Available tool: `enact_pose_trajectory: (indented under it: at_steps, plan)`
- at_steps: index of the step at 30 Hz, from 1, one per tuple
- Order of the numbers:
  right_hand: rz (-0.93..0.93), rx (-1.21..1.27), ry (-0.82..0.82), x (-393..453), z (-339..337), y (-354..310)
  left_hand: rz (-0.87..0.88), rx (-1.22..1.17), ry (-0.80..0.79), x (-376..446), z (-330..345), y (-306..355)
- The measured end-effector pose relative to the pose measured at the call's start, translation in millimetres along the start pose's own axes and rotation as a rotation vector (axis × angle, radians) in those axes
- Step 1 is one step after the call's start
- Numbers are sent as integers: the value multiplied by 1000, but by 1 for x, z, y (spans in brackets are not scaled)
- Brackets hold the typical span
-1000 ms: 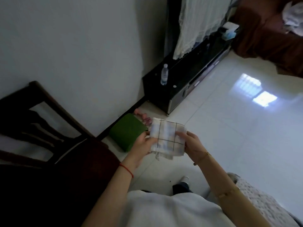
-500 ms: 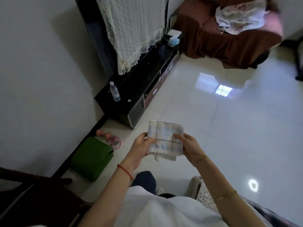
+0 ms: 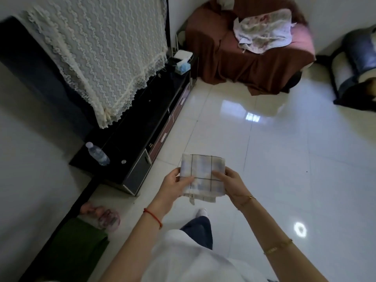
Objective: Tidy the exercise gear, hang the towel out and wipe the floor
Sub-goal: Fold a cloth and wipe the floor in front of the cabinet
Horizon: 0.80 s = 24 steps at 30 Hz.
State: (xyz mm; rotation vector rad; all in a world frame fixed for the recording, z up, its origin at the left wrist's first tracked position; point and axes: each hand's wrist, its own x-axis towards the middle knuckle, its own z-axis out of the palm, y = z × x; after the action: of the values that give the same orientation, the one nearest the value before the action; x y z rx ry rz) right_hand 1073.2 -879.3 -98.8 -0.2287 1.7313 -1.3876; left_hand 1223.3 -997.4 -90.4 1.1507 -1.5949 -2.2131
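A folded white checked towel (image 3: 203,176) is held at chest height over the glossy white tile floor (image 3: 295,159). My left hand (image 3: 175,185) grips its left edge and my right hand (image 3: 231,183) grips its right edge. Down by the wall at lower left lies a rolled green mat (image 3: 77,249), with a pink, partly clear piece of exercise gear (image 3: 103,215) resting at its far end.
A black TV stand (image 3: 142,139) runs along the left wall, with a water bottle (image 3: 97,154), a tissue box (image 3: 183,67) and a lace-covered screen (image 3: 101,51). A brown-covered armchair (image 3: 244,51) with a floral cloth stands ahead; a dark chair (image 3: 358,66) at far right.
The view has swung right and forward: the wooden chair left the frame, the green mat slid to the lower left, the armchair came into view. Both hands kept holding the towel.
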Motion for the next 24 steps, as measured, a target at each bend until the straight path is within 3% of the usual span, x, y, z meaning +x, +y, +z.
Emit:
enact_pose_trajectory:
  at_steps: [11,24]
  plan:
    - [-75,-69,19,157,-30,-121,-6,-3,18,165,23,105]
    - [-88,-297,-229,310,-21,-179,-10,-138,293,272,18,134]
